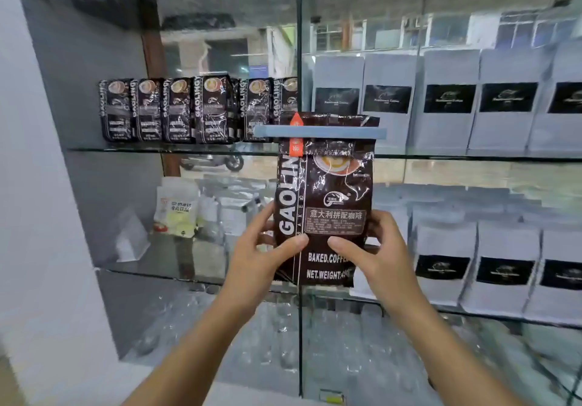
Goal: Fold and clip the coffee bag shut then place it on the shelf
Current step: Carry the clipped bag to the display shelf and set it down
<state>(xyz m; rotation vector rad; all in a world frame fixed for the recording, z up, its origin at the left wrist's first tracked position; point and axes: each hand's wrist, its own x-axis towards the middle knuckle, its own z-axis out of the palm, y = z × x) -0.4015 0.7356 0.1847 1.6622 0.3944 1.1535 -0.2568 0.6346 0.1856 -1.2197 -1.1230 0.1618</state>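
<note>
A dark brown coffee bag (327, 191) with white lettering is held upright in front of the glass shelves. A long pale blue clip (319, 131) runs across its folded top and sticks out on both sides. My left hand (267, 248) grips the bag's lower left edge, thumb on the front. My right hand (374, 248) grips the lower right edge the same way. The bag's top is level with the upper glass shelf (176, 150).
A row of several matching dark coffee bags (195, 109) stands on the upper shelf at left. Grey pouches with black labels (447, 100) fill the right side on two levels. A vertical glass edge (299, 43) divides the shelves. White packets (176, 207) sit on the lower left shelf.
</note>
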